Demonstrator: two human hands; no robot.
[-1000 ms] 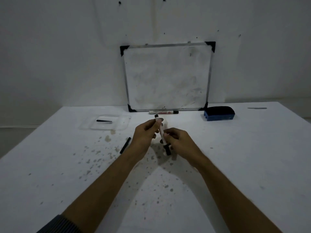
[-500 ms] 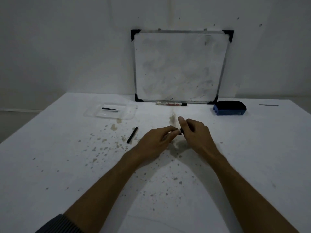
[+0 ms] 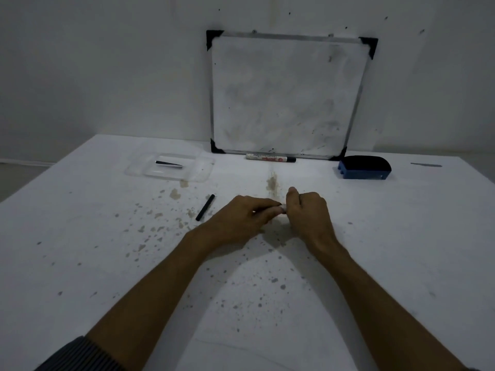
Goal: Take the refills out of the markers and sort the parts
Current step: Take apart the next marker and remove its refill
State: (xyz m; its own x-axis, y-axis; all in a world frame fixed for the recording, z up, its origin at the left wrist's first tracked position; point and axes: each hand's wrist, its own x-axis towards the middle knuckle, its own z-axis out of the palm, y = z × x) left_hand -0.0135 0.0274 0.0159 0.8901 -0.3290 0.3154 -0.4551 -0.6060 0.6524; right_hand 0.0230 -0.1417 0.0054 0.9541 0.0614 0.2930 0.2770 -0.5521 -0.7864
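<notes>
While both hands meet low over the stained white table (image 3: 80, 250), the head view hides most of what sits between them: the left hand (image 3: 241, 220) pinches its fingertips (image 3: 278, 208) together on something small and pale, and the right hand (image 3: 308, 212) is curled into a loose fist right against it, so whether it grips a marker body cannot be told from here. Judging by the parts lying about, this is light, stiff plastic, smooth and liable to slip, best held round the barrel while the thin end is pulled straight out. A slim black refill (image 3: 205, 207), matte and rod-shaped, lies loose on the table just left of the left hand. Further back, a clear shallow tray (image 3: 139, 170) holds one dark tapered piece (image 3: 169, 163). A whole marker (image 3: 270, 158), white barrel with a black cap, rests at the foot of the smudged whiteboard (image 3: 286, 95), which leans on the wall. A blue eraser (image 3: 364, 167) with a dark felt top sits well off to the right
</notes>
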